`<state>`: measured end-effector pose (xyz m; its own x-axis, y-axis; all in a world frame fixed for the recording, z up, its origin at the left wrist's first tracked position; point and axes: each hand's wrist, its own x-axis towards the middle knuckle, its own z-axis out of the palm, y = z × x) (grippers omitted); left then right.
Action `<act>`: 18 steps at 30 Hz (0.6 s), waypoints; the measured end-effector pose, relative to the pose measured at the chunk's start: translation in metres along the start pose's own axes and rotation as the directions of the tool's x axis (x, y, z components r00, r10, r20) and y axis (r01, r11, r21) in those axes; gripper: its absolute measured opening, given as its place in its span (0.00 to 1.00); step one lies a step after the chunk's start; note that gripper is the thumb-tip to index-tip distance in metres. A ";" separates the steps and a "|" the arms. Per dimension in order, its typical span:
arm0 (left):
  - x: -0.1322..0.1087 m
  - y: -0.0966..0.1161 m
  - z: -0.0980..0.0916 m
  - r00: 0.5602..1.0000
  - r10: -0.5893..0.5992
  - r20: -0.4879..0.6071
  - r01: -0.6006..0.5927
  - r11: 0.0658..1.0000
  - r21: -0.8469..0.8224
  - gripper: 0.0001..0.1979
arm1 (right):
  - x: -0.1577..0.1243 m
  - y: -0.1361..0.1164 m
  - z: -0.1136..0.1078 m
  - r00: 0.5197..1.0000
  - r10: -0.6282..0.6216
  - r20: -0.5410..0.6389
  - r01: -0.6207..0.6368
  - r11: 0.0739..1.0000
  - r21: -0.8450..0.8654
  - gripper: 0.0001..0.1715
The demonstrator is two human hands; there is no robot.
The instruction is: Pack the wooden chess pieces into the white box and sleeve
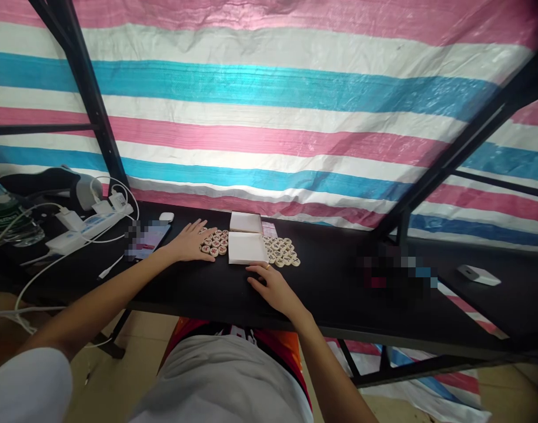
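I take this for a makeshift room: through the head camera I see striped plastic sheeting (269,138) behind a metal-framed black desk (193,291) bearing a power strip (90,229) and phone (150,242).

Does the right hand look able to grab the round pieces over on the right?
Probably yes: the right hand is close to the round pieces, and nothing seems to lie between them.

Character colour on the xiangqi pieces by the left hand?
Red, on pale round xiangqi pieces; shows best in the head view.
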<state>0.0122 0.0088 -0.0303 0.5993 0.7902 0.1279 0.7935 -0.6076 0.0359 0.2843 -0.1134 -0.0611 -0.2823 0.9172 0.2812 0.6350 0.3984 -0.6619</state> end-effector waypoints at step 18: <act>0.022 -0.011 0.009 0.977 0.136 0.161 -0.122 0.988 -0.094 0.47 | 0.010 0.059 -0.080 0.957 -0.287 -0.042 0.215 0.799 -0.562 0.35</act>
<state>0.0179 0.0336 -0.0365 0.7112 0.7024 -0.0296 0.7006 -0.7046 0.1130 0.3768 -0.0800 -0.0414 -0.4224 0.7638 0.4880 0.8505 0.5202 -0.0779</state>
